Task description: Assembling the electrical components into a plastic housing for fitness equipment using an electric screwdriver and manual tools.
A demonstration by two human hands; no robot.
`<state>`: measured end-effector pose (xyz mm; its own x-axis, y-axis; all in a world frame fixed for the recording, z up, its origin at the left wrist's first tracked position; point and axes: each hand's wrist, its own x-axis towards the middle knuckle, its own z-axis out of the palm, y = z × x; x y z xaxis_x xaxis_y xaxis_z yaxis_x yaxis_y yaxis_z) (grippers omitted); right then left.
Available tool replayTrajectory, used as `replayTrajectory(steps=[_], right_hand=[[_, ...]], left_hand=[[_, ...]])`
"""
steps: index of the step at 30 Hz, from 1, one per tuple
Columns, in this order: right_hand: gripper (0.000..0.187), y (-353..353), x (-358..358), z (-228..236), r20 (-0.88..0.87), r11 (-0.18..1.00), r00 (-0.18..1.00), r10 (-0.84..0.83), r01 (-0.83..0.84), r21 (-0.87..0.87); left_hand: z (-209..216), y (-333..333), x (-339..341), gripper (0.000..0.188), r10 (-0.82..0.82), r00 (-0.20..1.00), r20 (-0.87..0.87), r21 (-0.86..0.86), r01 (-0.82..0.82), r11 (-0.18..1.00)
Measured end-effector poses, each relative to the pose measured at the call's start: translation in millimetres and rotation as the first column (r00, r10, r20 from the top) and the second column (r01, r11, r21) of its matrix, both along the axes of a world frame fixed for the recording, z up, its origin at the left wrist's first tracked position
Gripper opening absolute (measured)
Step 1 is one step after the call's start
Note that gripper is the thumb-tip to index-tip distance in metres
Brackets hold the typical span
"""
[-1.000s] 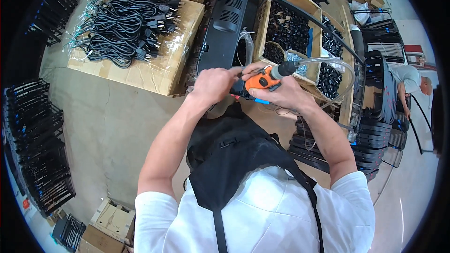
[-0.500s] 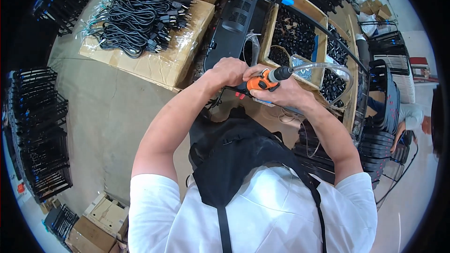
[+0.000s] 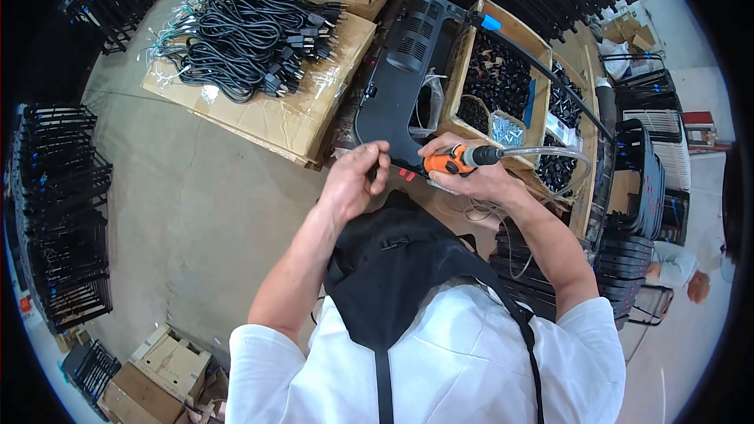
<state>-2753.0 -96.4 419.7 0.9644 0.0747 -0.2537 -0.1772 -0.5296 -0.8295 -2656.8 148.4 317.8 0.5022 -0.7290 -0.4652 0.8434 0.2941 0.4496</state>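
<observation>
My right hand (image 3: 491, 183) is wrapped round an orange and black air screwdriver (image 3: 449, 162), which has a clear hose at its back end. The tool lies sideways by the near end of a black plastic housing (image 3: 386, 102) with a vented, rounded part at its far end. My left hand (image 3: 352, 180) is apart from the tool, just left of the housing's near edge. Its fingers are curled in toward the thumb; whatever they may pinch is too small to make out. The screwdriver's tip is hard to see against the dark housing.
Right of the housing, a wooden parts tray (image 3: 452, 114) holds small black pieces and silver screws (image 3: 507, 130). Black power cords (image 3: 243, 39) lie on a cardboard box (image 3: 259, 122) at far left. Stacked black frames (image 3: 63, 212) line the left; another person (image 3: 677, 267) is at right.
My left hand has drawn back toward me and left, away from the screwdriver and housing. The right hand, still round the tool, sits slightly lower and further right. The view has shifted a little.
</observation>
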Motion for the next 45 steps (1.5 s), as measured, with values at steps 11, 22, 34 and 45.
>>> replayTrajectory(steps=[11,22,34,45], right_hand=[[0.046,23,-31,13,0.067,0.967,0.969,-0.237,0.23,0.107],[0.049,37,-27,16,0.168,0.917,0.932,-0.32,0.261,0.301],[0.048,51,-31,2,0.153,0.908,0.939,-0.308,0.242,0.342],[0.049,63,-31,-5,0.307,0.957,0.924,-0.23,0.158,0.244]], left_hand=[[-9,-1,-48,0.032,-0.09,0.99,-0.109,0.128,0.104,0.986],[-26,-3,-49,0.027,-0.147,0.989,-0.031,0.132,0.149,0.98],[-21,-10,-38,0.022,0.022,0.893,-0.449,-0.036,-0.043,0.998],[-17,-22,-38,0.022,0.086,0.807,-0.584,-0.031,-0.128,0.991]])
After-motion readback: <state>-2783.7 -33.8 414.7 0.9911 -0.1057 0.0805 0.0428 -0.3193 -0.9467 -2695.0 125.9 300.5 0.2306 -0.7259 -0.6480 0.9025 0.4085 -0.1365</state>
